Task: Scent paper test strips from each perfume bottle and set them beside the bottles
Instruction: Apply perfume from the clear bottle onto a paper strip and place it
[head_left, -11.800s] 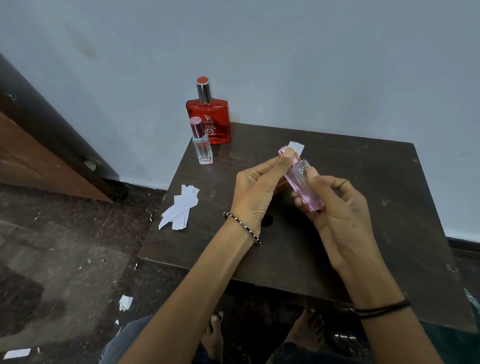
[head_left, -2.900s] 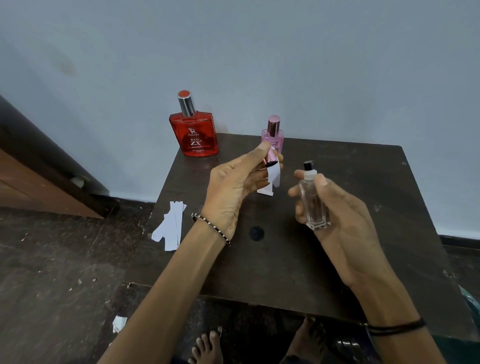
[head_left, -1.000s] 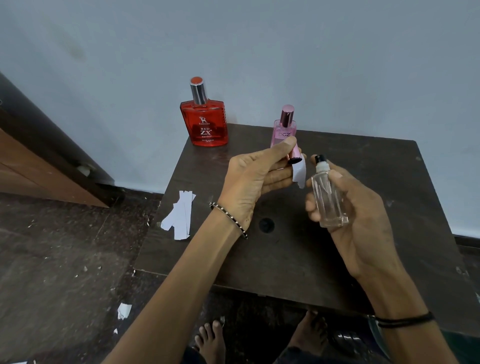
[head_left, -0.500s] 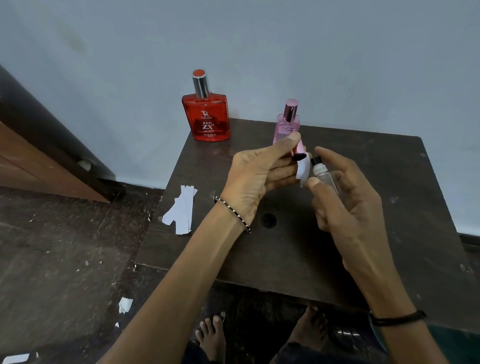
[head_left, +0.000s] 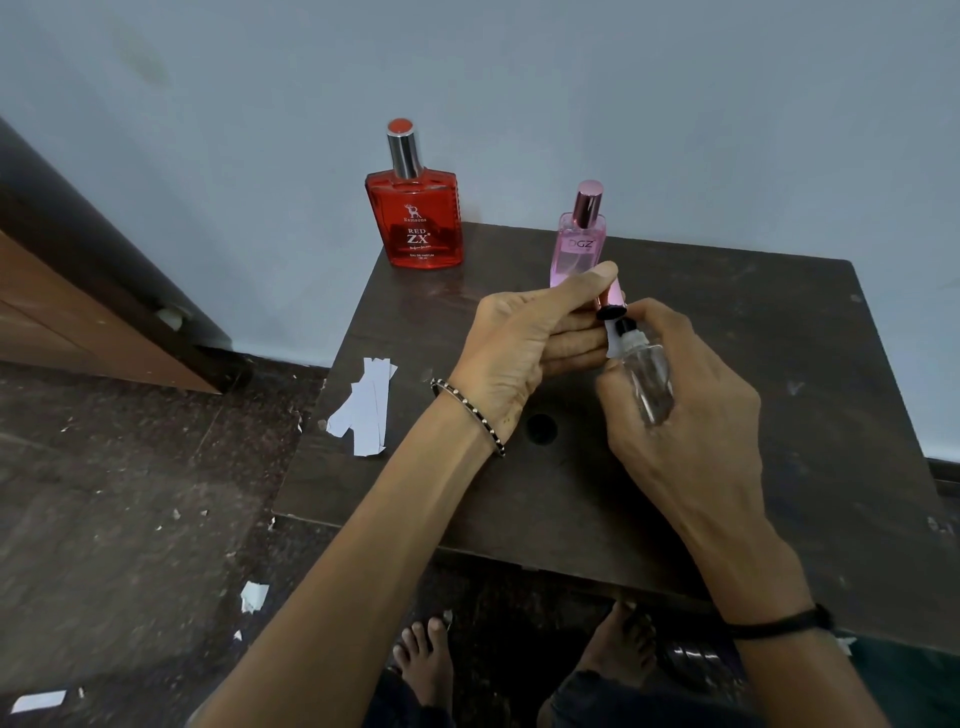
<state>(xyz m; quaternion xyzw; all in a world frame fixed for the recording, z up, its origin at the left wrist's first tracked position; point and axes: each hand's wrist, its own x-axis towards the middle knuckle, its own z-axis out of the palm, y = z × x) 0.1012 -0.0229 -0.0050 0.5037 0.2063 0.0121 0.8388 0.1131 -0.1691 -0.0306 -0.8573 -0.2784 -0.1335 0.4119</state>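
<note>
My right hand (head_left: 685, 415) grips a small clear perfume bottle (head_left: 652, 384), tilted so its black nozzle points at my left hand (head_left: 524, 343). My left hand pinches the bottle's pink cap (head_left: 613, 299) under the thumb and holds a white paper strip (head_left: 612, 347) against its fingers; only a sliver of the strip shows, right at the nozzle. A red ZX bottle (head_left: 415, 223) stands capped at the table's back left corner. A pink bottle (head_left: 579, 249) stands capped behind my left hand. Spare strips (head_left: 366, 410) lie stacked on the left edge.
The dark wooden table (head_left: 805, 415) has a round hole (head_left: 542, 428) near its middle. Paper scraps (head_left: 253, 596) lie on the dark floor to the left. A wooden door frame (head_left: 78, 312) stands at far left. Bare feet (head_left: 423, 660) show under the table's front edge.
My right hand has tilted the clear bottle and brought its nozzle up against the strip in my left hand. The pink bottle, held earlier, now stands capped at the back.
</note>
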